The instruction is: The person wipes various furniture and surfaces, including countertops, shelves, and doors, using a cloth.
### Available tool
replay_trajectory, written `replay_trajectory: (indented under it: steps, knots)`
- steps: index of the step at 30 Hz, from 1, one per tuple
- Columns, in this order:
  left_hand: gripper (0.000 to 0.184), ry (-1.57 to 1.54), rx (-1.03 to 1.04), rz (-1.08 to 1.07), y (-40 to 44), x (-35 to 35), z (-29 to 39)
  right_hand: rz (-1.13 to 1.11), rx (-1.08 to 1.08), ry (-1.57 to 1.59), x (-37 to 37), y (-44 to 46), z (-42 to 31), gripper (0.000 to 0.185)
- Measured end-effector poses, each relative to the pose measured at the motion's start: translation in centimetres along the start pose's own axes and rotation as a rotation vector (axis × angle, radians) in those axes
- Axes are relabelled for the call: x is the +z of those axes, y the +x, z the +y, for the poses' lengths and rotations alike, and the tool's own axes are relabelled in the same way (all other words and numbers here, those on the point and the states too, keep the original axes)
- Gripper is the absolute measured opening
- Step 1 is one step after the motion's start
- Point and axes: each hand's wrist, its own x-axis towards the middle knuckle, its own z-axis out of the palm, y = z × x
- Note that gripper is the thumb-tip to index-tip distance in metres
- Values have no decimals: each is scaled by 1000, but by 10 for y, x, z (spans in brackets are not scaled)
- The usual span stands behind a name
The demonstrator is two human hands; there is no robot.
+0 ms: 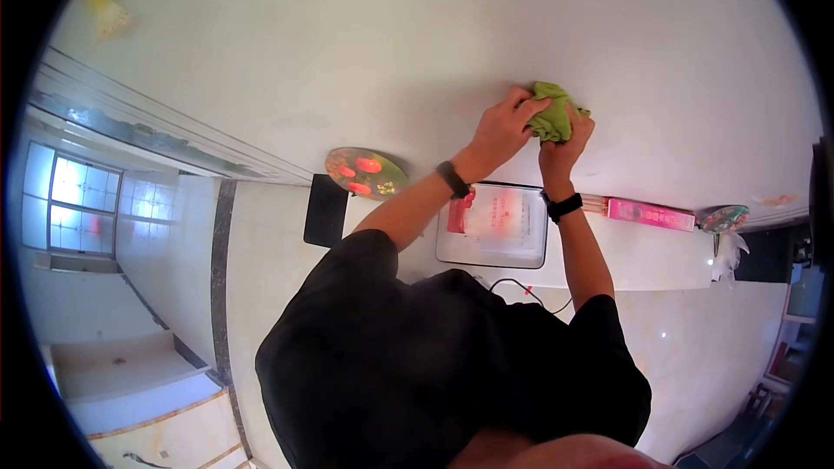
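A crumpled green cloth is bunched up against the pale wall, high in front of me. My left hand grips its left side, fingers bent into the folds. On the cloth's lower right, my right hand is closed round another part of it. The two hands are close together, with the cloth between them. Both wrists wear dark bands. Below my hands lies a white rectangular box or tray with a dark rim and red print.
An oval plate with red decoration leans left of my forearm, above a black flat item. To the right are a pink box, a second decorated oval and a plastic bag. A black cable runs below the tray.
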Motion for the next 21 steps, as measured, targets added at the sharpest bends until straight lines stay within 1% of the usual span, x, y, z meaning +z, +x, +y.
replay_trajectory:
  steps: [2, 6, 8, 9, 11, 14, 17, 18, 21]
  knots:
    - [44, -17, -40, 25, -17, -15, -21, 0, 10, 54, 21, -8, -10, 57]
    - [47, 22, -80, 103, -20, -72, -31, -138, -205, 81, 48, 11, -41, 62]
    - [50, 38, -84, 147, -10, -99, -30, -189, -219, 78, 57, 31, -71, 63]
    - [50, 22, -83, 204, -3, -110, -25, -214, -223, 76, 61, 44, -88, 63]
    - [51, -14, -76, 308, 18, -133, -12, -191, -279, 108, 66, 76, -119, 65]
    - [50, 83, 0, 429, 46, -160, 0, -155, -318, 139, 70, 112, -158, 64]
    - [49, -62, 37, 455, 54, -169, -10, -93, -333, 138, 81, 111, -163, 62]
    - [49, -27, 41, 459, 51, -170, -13, -65, -341, 137, 87, 109, -163, 61]
    - [49, 41, 28, 468, 32, -172, -23, -81, -353, 68, 100, 90, -155, 60]
